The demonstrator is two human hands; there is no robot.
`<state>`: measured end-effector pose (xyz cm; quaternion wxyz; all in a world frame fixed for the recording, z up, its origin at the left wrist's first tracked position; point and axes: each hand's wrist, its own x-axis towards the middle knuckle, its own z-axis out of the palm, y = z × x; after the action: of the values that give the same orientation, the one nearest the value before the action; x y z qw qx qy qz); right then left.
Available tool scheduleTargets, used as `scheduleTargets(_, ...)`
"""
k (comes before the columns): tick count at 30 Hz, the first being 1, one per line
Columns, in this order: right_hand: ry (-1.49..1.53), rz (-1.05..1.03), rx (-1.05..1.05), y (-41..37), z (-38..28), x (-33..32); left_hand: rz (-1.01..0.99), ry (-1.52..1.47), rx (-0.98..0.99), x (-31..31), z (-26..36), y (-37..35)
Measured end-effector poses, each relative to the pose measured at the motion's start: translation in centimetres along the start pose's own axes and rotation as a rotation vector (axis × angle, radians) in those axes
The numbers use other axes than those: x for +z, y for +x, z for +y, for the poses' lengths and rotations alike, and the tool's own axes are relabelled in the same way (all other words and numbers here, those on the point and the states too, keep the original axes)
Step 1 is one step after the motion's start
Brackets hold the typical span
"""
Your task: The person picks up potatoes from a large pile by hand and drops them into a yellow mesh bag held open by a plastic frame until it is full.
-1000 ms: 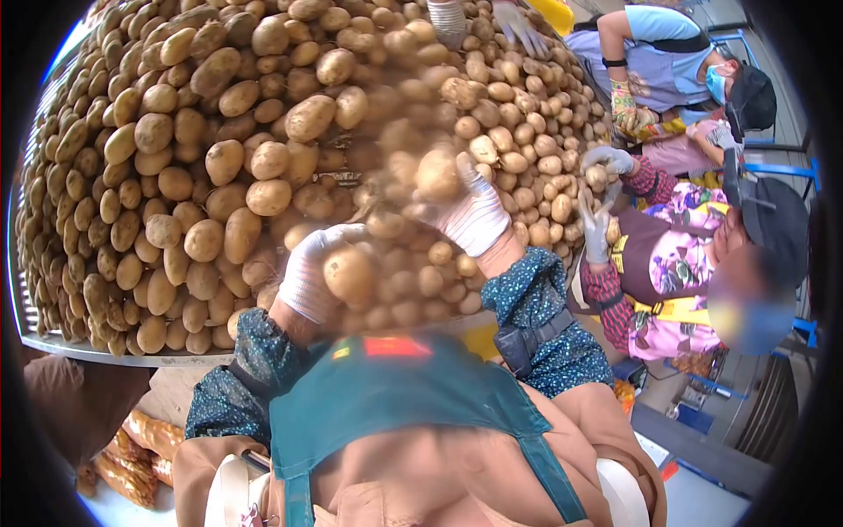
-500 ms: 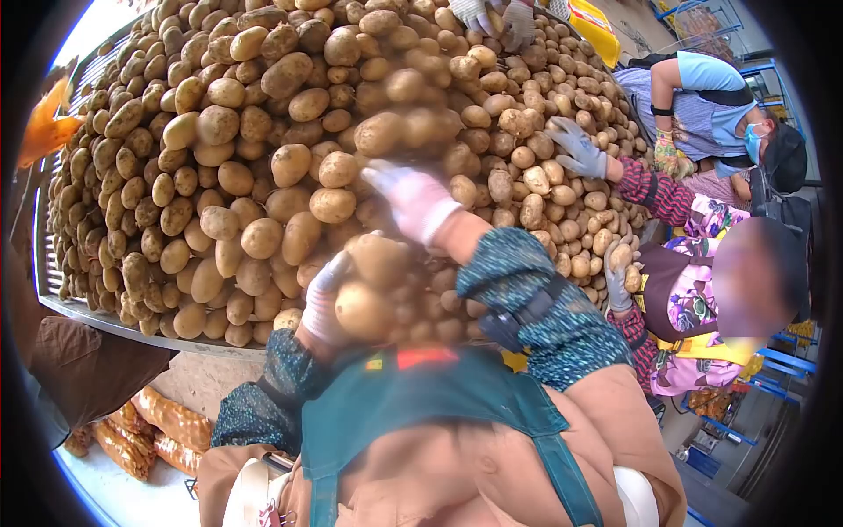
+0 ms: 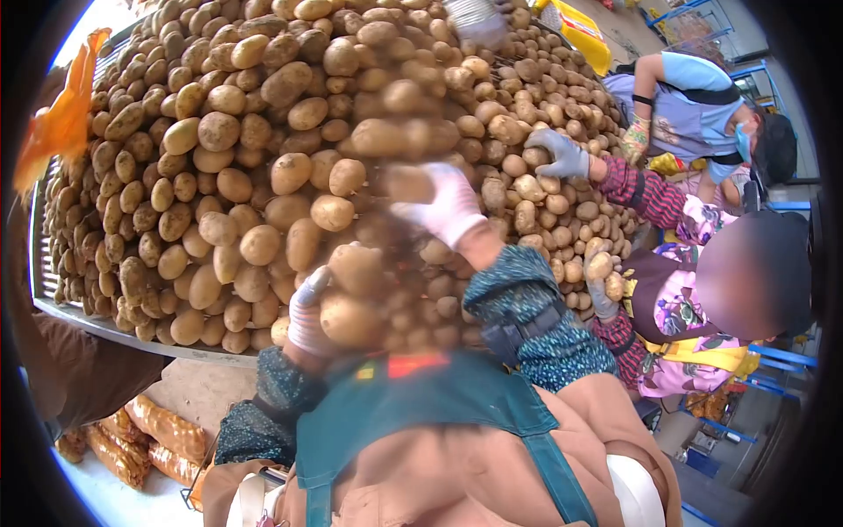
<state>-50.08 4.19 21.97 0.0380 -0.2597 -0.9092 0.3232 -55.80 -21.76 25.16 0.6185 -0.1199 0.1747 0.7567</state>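
Potatoes (image 3: 261,244) of mixed sizes form a broad heap in front of me. My left hand (image 3: 308,318), in a striped pale glove, is closed around a couple of large potatoes (image 3: 348,318) near my apron. Farther out, my right hand (image 3: 450,211), in a pinkish-white glove, is curled over the heap with a potato (image 3: 409,184) between thumb and fingers. A smear in the picture blurs this potato and the ones below it.
A slatted table with a metal rim (image 3: 219,356) bears the heap. Co-workers' gloved hands (image 3: 562,156) work at the right and top. An orange bag (image 3: 66,114) hangs at left; filled sacks (image 3: 162,426) lie below. A yellow container (image 3: 575,35) stands at top right.
My right hand has drawn back slightly to the right and its fingers have closed around a potato. My left hand still holds its potatoes. The orange bag at left has risen.
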Motion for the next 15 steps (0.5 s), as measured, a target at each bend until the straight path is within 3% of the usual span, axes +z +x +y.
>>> scheduleTargets(2,1.222,-0.109,0.243,-3.7,1.4,-1.4,-0.005,-0.021,-0.069,0.9,-0.1,0.1)
scheduleTargets(3,1.494,-0.104,0.305,-5.7,1.1,-2.5,0.012,-0.039,-0.072,0.9,-0.5,0.6)
scheduleTargets(4,1.594,-0.102,0.314,-6.9,1.9,-3.0,0.045,-0.12,-0.1,1.2,-0.9,1.1)
scheduleTargets(6,1.693,-0.14,0.315,-9.6,0.5,-5.5,0.038,0.001,-0.028,1.1,-2.1,2.3)
scheduleTargets(9,1.694,-0.152,0.333,-12.4,1.6,-6.3,-0.026,-0.019,-0.148,2.8,-3.0,2.7)
scheduleTargets(12,1.462,0.088,0.265,-15.0,2.1,-5.1,-0.004,-0.016,-0.257,4.6,-4.5,2.7)
scheduleTargets(13,1.209,0.163,0.132,-15.3,2.4,-4.6,0.08,0.057,-0.211,5.7,-5.5,2.9)
scheduleTargets(15,0.523,0.299,0.126,-16.7,2.7,-3.9,0.019,0.11,-0.245,4.6,-6.4,3.9)
